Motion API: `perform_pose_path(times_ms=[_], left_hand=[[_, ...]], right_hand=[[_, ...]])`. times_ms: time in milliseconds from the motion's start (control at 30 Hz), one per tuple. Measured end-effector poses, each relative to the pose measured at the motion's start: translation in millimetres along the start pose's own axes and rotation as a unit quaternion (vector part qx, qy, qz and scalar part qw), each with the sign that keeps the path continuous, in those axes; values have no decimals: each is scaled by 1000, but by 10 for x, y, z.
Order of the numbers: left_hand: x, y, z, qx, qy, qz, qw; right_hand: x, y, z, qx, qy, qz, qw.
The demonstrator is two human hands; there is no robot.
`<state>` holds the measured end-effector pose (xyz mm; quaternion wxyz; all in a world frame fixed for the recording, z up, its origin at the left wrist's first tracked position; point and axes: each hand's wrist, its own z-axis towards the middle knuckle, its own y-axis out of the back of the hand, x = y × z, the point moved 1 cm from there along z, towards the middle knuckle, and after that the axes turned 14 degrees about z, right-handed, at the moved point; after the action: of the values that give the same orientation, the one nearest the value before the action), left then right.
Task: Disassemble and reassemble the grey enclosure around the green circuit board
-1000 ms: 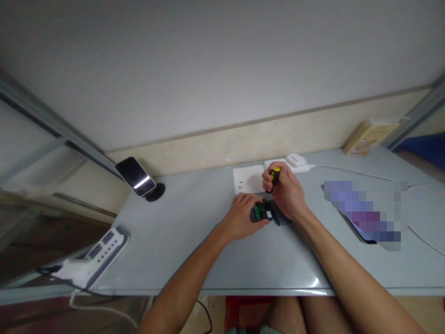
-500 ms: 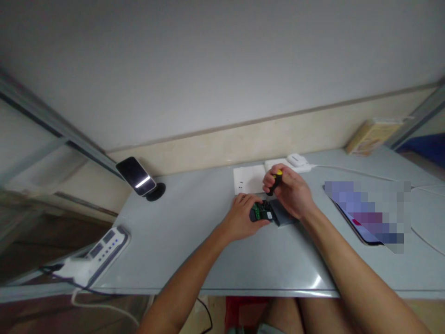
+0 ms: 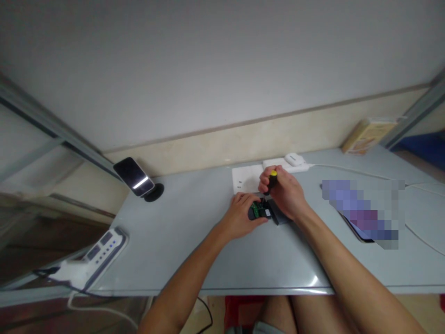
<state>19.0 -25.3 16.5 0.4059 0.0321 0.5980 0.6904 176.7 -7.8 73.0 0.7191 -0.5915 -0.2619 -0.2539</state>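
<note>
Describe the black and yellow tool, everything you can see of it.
The tool has a black handle, plastic or rubber by its look, with a bright yellow end. It stands steeply tilted, yellow end up, wrapped in the right hand. Its lower end points toward the opened dark device in the left hand. The tip is too small to make out, so contact there cannot be told.

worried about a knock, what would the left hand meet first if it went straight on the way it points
Past the circuit board in its grasp, the left hand would probably meet the right hand and its screwdriver first; heights are hard to judge.
</note>
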Motion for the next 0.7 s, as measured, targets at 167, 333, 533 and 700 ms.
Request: perform_pose_path(times_ms=[167, 333, 533, 700], left_hand=[[6, 22, 0, 12, -10, 2, 1000], [21, 8, -1, 16, -5, 10, 1000], [-3, 22, 3, 20, -9, 30, 999], [-15, 37, -4, 21, -20, 43, 999]], right_hand=[[-29, -41, -4, -26, 32, 9, 999], [-24, 22, -11, -3, 54, -53, 997], [-51, 67, -6, -25, 49, -11, 998], [-13, 58, 12, -47, 61, -6, 997]])
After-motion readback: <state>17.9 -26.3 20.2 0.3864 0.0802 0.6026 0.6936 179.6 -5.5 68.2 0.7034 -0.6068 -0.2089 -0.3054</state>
